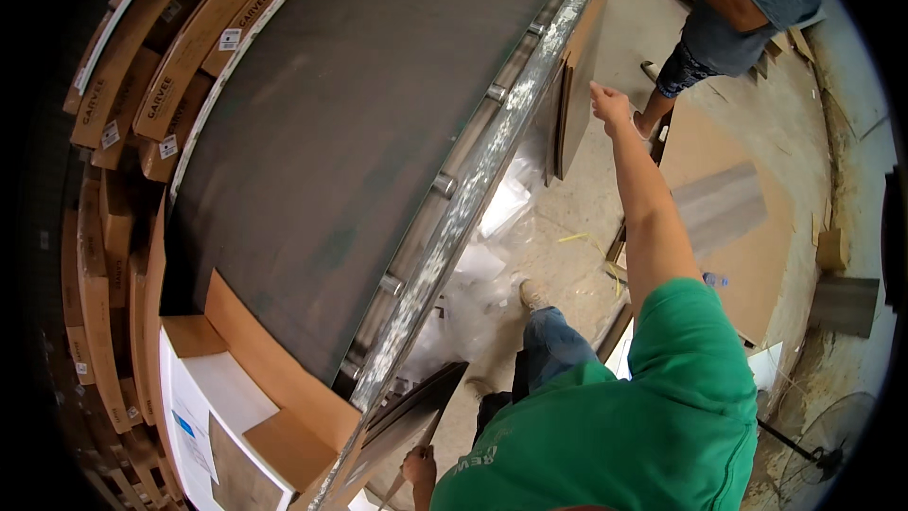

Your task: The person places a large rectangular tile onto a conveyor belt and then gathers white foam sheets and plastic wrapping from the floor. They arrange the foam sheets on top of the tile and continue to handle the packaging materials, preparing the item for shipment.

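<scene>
My left hand (pixel 418 466) is low in the head view, its fingers closed on the edge of a dark flat panel (pixel 416 407). This panel leans with others beside the metal side rail (pixel 473 189) of a dark conveyor belt (pixel 350 104). Ahead of me my right arm is stretched out, bare below the green sleeve. My right hand (pixel 610 106) has its fingers curled, with nothing visible in them. It is raised near several upright brown panels (pixel 575 85) that stand by the rail, apart from them.
An open cardboard box (pixel 274 350) with white lining sits at the belt's near end. Stacked long cartons (pixel 170 76) line the left. Clear plastic wrap (pixel 463 303) litters the floor. Another person (pixel 757 0) stands far right, near a large cardboard sheet (pixel 728 255). A fan (pixel 828 459) is lower right.
</scene>
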{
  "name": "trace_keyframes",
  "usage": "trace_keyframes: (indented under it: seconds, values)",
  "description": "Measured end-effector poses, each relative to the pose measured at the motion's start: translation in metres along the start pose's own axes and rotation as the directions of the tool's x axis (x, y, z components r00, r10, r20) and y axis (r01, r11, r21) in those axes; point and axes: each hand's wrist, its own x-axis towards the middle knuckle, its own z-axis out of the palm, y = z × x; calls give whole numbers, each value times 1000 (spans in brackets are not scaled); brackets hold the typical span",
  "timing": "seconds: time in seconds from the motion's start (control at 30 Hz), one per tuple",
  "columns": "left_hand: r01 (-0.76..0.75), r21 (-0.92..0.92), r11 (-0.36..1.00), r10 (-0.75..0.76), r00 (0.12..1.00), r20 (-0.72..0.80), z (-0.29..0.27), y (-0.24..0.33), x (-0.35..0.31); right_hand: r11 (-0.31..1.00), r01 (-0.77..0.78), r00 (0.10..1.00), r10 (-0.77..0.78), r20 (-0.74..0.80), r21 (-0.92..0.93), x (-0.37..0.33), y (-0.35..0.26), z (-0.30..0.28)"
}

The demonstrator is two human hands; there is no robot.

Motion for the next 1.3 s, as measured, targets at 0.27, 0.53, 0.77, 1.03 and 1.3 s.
trace_keyframes:
  seconds: [0.27,0.53,0.77,1.03,1.3]
  values:
    - [277,145,950,-292,952,93,-17,41,8,995,-8,1000,8,2,-97,111,10,31]
    - [381,270,885,-442,869,223,-36,83,7,993,-78,957,49,288,93,116,-8,17]
    - [365,219,905,-416,868,272,-17,60,13,993,-83,968,100,228,-79,116,-19,9]
    - [274,-126,954,-281,958,-49,-20,37,1,764,-99,983,173,55,-638,90,-60,-8]
    - [296,-41,954,-292,952,88,0,-54,-20,458,447,884,-95,457,-769,104,54,-42]
